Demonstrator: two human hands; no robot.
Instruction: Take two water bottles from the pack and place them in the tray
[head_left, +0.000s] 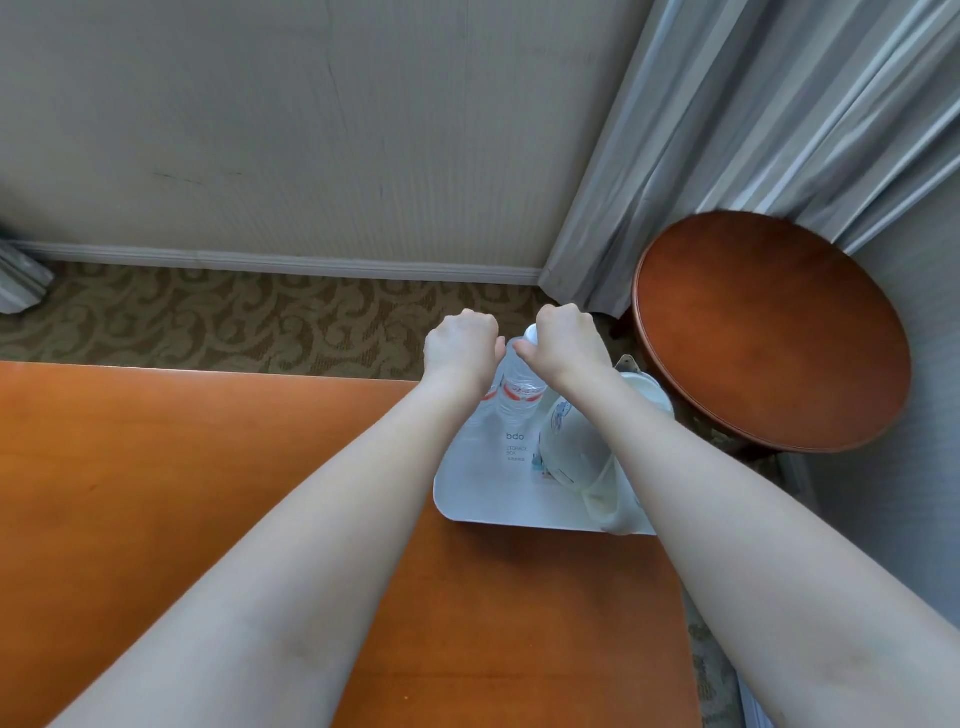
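Note:
A white tray (488, 499) lies on the orange wooden table (182, 493) near its far right corner. Two clear water bottles with red-and-white labels stand upright at the tray's far end. My right hand (566, 348) is closed around the top of the right bottle (519, 389), whose white cap shows beside my fingers. My left hand (460, 348) is closed over the top of the left bottle (485, 402), which is mostly hidden under my wrist. The pack is not in view.
A white kettle (576, 441) with a lid stands on the tray's right side, under my right forearm. A round brown side table (769, 332) stands to the right, next to grey curtains (727, 130). Patterned carpet (208, 317) and a wall lie beyond the table.

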